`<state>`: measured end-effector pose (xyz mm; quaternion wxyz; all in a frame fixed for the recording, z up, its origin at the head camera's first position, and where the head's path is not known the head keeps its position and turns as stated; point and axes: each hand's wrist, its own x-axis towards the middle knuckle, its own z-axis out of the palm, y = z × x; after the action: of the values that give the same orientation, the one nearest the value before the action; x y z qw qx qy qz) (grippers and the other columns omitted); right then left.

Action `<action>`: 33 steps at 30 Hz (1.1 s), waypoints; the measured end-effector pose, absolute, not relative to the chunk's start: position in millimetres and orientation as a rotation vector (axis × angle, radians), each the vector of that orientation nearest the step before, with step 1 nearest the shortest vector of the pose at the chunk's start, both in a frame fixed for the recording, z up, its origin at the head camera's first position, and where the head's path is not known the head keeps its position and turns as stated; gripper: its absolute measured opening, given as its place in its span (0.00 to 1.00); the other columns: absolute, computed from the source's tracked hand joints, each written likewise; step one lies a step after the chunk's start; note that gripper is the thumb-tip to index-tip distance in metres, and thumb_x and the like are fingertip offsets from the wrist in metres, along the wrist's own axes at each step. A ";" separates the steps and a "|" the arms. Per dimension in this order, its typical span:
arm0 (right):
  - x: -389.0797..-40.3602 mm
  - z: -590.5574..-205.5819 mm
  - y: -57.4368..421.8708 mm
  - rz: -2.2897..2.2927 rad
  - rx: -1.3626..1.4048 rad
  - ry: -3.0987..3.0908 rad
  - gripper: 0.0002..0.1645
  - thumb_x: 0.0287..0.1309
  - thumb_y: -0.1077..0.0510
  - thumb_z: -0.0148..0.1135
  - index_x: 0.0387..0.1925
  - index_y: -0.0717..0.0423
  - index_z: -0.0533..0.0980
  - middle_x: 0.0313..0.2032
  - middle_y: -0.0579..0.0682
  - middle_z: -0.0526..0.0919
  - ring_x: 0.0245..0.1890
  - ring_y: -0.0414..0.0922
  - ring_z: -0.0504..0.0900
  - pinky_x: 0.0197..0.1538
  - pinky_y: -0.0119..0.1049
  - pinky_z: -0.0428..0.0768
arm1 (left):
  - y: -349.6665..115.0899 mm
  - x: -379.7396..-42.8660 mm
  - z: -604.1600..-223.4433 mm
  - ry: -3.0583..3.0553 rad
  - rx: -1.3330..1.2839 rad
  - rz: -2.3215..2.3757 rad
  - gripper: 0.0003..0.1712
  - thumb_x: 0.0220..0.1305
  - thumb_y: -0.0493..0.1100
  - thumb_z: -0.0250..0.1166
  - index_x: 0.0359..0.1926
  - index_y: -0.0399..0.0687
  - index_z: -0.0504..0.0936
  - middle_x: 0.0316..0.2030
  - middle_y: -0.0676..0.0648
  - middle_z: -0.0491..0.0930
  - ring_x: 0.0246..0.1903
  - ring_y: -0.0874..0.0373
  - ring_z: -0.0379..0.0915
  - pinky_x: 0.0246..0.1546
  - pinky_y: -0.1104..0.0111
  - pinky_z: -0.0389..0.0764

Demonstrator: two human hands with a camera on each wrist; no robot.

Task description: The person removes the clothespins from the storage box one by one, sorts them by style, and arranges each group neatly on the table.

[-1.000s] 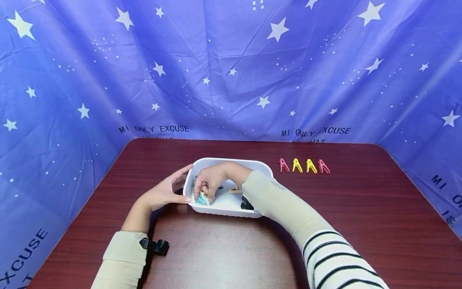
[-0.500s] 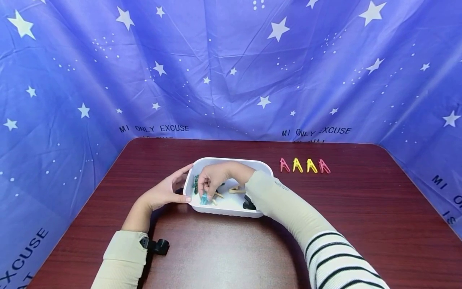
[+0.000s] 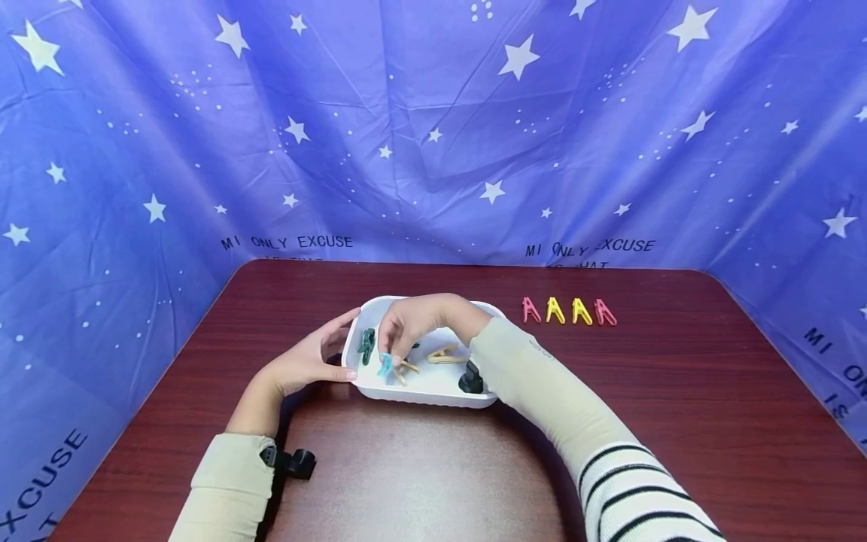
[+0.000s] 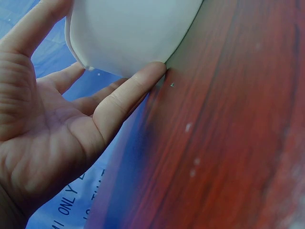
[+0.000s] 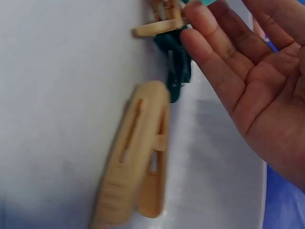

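Observation:
My right hand reaches into a white plastic tray and pinches a light-blue clothespin between thumb and fingertips; in the right wrist view only a sliver of it shows at the top edge. Just beside it in the tray lies a beige clothespin. A second beige clothespin rests farther right, large in the right wrist view. Against the left inside wall is a dark green clothespin; another green clothespin is partly hidden by my hand in the head view. My left hand grips the tray's left end, thumb at the near corner, fingers at the far one.
To the tray's right, a row of clothespins stands on the dark red table: a pink clothespin, two yellow clothespins and another pink one. A blue star-patterned curtain surrounds the table. Black wrist cameras sit on both arms.
My right hand has picked up the light-blue clothespin from the tray's near left corner and moved slightly right and back with it. My left hand stays on the tray.

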<state>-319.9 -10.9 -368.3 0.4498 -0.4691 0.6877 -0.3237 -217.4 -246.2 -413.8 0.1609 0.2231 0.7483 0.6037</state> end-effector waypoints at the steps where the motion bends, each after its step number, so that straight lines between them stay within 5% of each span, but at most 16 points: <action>1: -319.6 -365.6 -9.7 -0.808 -1.156 1.703 0.10 0.50 0.71 0.71 0.38 0.67 0.82 0.32 0.49 0.87 0.32 0.38 0.81 0.42 0.33 0.79 | -246.2 -217.4 -413.3 2.144 0.632 1.719 0.59 0.51 0.37 0.75 0.77 0.47 0.46 0.67 0.32 0.61 0.65 0.36 0.59 0.57 0.64 0.69; 10: -314.5 -339.4 6.4 -0.855 -1.189 1.790 0.11 0.51 0.72 0.69 0.39 0.67 0.81 0.33 0.51 0.86 0.36 0.41 0.83 0.46 0.38 0.80 | -246.8 -216.2 -412.6 2.132 0.623 1.705 0.58 0.52 0.37 0.74 0.77 0.51 0.47 0.69 0.35 0.60 0.66 0.37 0.57 0.59 0.59 0.68; 33: -297.6 -321.4 72.2 -1.060 -1.160 1.903 0.10 0.58 0.66 0.66 0.41 0.67 0.80 0.30 0.52 0.86 0.32 0.49 0.84 0.39 0.48 0.82 | -250.4 -211.5 -410.7 2.124 0.598 1.739 0.58 0.52 0.36 0.74 0.77 0.49 0.47 0.68 0.32 0.59 0.66 0.33 0.55 0.54 0.66 0.72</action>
<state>-297.6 72.2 -321.4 0.3304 -0.4435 0.7279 -0.4054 -211.5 -250.4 -410.7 0.1651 0.2099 0.7457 0.6104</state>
